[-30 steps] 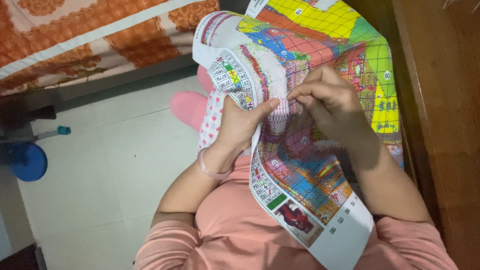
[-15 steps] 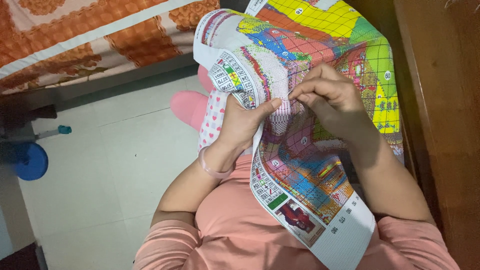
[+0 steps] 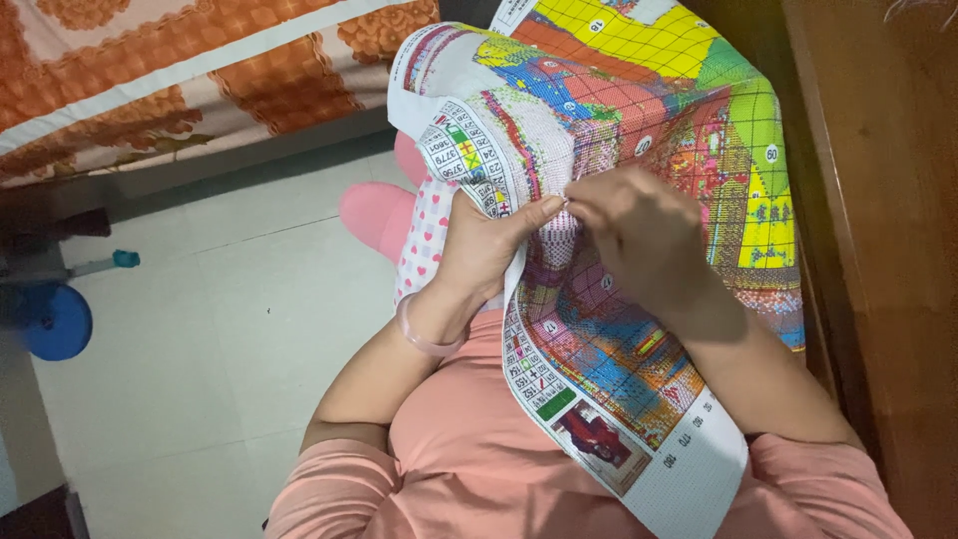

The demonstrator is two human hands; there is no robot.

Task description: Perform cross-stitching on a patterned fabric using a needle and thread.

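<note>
Pale tiled floor (image 3: 200, 329), orange-patterned bed (image 3: 150, 80)

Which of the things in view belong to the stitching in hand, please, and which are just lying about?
In use:
- printed cross-stitch canvas, draped over the lap
- left hand, gripping its folded edge
- right hand, fingers pinched at the cloth; any needle is too small to see

Lying about:
- orange patterned bedspread
- blue round object on the floor
- wooden furniture

No packages, signs or screens show. The only label-like parts are on the canvas (image 3: 639, 200): a colour-key strip (image 3: 529, 364) of small squares and a small red picture (image 3: 594, 439) at its edge.
</note>
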